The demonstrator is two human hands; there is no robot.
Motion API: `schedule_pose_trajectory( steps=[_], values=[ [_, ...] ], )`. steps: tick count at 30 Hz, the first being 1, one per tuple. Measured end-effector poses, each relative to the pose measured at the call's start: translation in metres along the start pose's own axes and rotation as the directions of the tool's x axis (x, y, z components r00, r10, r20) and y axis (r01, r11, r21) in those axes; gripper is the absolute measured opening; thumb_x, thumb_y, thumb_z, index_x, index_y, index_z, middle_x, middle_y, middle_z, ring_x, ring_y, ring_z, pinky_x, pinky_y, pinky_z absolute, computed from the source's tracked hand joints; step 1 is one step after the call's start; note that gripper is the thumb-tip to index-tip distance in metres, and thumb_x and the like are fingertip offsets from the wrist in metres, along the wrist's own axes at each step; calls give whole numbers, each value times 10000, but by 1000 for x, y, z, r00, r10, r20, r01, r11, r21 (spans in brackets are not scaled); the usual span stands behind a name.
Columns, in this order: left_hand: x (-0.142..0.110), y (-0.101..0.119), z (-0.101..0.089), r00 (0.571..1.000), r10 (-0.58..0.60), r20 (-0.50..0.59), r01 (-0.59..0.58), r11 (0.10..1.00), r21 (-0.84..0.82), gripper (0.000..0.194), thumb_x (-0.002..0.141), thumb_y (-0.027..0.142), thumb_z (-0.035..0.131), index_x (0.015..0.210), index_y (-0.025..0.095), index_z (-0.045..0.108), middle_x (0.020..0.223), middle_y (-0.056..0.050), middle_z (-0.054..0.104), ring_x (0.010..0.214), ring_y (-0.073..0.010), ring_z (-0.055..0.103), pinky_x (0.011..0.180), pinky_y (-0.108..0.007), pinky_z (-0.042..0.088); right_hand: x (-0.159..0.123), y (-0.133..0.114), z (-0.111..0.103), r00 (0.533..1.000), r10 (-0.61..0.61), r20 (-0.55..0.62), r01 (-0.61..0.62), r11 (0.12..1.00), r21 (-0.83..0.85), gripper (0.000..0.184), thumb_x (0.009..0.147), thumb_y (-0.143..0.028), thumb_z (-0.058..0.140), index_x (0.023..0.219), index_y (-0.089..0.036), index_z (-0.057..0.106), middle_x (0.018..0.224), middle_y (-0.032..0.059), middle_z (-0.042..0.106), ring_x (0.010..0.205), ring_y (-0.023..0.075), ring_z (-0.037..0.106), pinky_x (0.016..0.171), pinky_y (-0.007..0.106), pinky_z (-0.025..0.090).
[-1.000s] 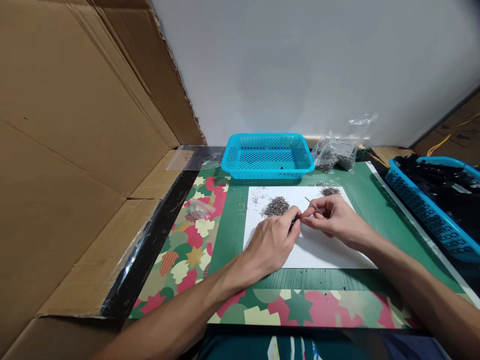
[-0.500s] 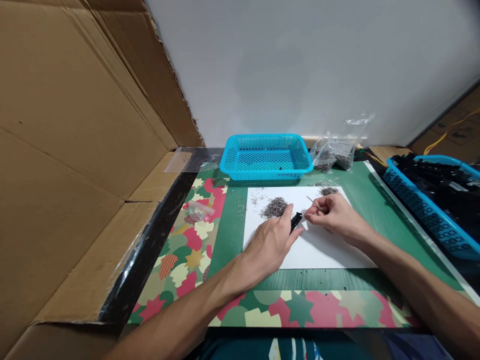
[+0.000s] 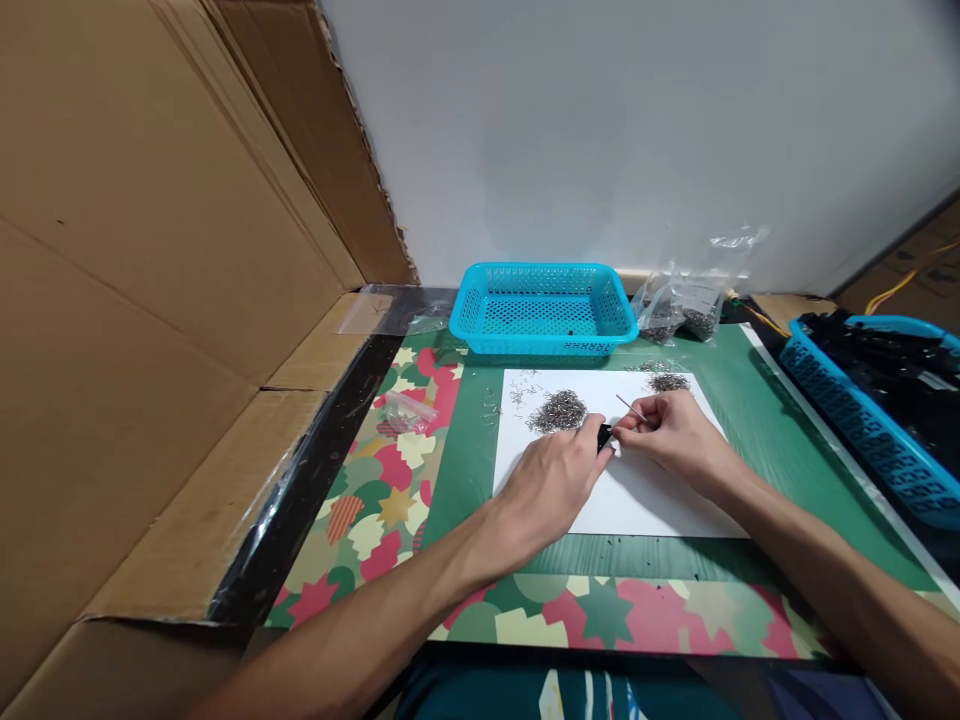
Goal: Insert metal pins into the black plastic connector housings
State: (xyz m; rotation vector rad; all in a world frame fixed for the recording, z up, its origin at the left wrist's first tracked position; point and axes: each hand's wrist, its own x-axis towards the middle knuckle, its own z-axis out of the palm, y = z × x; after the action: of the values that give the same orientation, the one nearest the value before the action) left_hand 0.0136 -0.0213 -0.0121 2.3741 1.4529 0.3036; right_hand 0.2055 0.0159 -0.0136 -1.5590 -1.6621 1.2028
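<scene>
My left hand [image 3: 551,482] rests on the white paper sheet [image 3: 637,500] and pinches a small black part [image 3: 604,436] at its fingertips. My right hand [image 3: 675,435] meets it from the right, fingers closed on a thin metal pin [image 3: 628,406] that sticks up to the left. Just beyond the fingers lies a heap of small metal pins [image 3: 558,410] on the paper. A smaller heap of pins [image 3: 667,382] sits at the paper's far right corner.
A turquoise perforated basket [image 3: 544,310] stands behind the paper. Clear bags of metal parts [image 3: 679,312] lie to its right. A blue basket of black parts [image 3: 881,400] sits at the right edge. Cardboard walls [image 3: 150,250] rise on the left. A small plastic bag [image 3: 405,412] lies on the patterned mat.
Half a second ago my hands were slightly apart with the black part showing between them. Now their fingertips are together again. The view has shifted a little.
</scene>
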Motion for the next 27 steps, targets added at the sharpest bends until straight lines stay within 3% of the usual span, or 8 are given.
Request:
schedule_pose_trajectory(
  steps=[10,18,25,27],
  values=[
    [1,1,3,1000,18,-12,-18,1000,24,285,1086,352,466,1265,160,577,915,-98,764,771,-255,743,596,-303,452,-1,-5,0,1000,-2,3,2,1000,-24,214,659,-352,669,585,-163,600,524,-30,466,529,90,335,476,245,229],
    [0,2,1,1000,18,-21,-17,999,46,276,1091,356,456,1228,163,597,892,-91,764,770,-269,750,595,-315,459,-3,-5,0,999,-50,8,50,995,-81,282,742,-384,660,586,-151,629,543,-8,497,548,100,358,494,258,236],
    [0,1,-1,1000,3,8,-4,999,32,292,1094,354,442,1258,173,603,949,-94,771,817,-276,762,644,-329,525,3,0,-11,983,43,178,-43,999,-8,350,775,-486,778,720,-141,745,484,-57,404,441,74,279,439,261,164],
    [-1,0,-3,1000,-3,14,3,1000,29,298,1091,356,446,1275,179,602,955,-90,772,836,-274,765,667,-331,542,4,3,-14,983,50,179,-51,999,3,410,808,-541,768,734,-139,748,459,-67,374,423,73,263,435,265,148]
  ],
)
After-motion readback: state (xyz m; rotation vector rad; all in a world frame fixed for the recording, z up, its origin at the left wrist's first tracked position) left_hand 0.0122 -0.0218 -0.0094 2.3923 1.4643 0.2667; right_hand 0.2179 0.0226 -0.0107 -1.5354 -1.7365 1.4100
